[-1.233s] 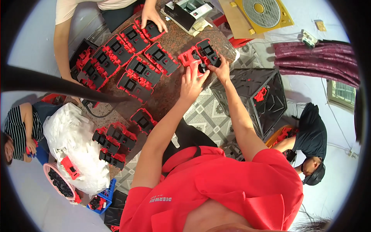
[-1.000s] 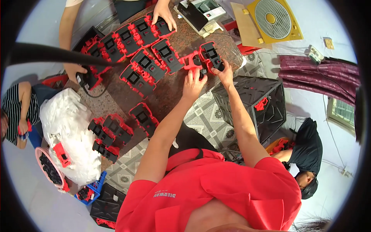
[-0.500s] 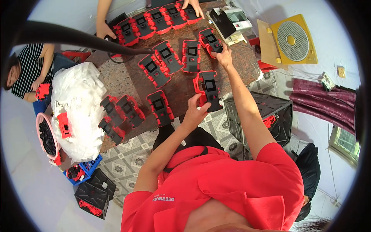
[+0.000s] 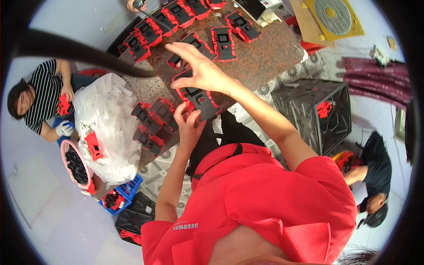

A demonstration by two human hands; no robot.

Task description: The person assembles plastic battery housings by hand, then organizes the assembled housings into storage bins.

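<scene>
Red-edged black device housings, each with a small square window, lie on the brown stone-topped table (image 4: 265,62). One housing (image 4: 204,102) is at the table's near edge, under both my hands. My left hand (image 4: 191,128) has its thumb and fingers curled at the lower left edge of this housing. Across its upper part reaches my right hand (image 4: 201,73), fingers stretched and apart, hiding some of it. Just beyond stand another housing (image 4: 224,44) and a tilted one (image 4: 243,26). Three more housings (image 4: 163,112) sit together left of my left hand.
A row of housings (image 4: 179,15) lines the far edge, near another person's hand (image 4: 137,5). White plastic bags (image 4: 106,115) and a pink basin (image 4: 66,165) are at left, by a striped-shirted person (image 4: 42,92). A black crate (image 4: 309,110) and a dark-clothed person (image 4: 375,168) are at right.
My right hand has left the far right housing and swung left over the near one. My left hand has moved left. The whole view has shifted; the person at lower right now shows.
</scene>
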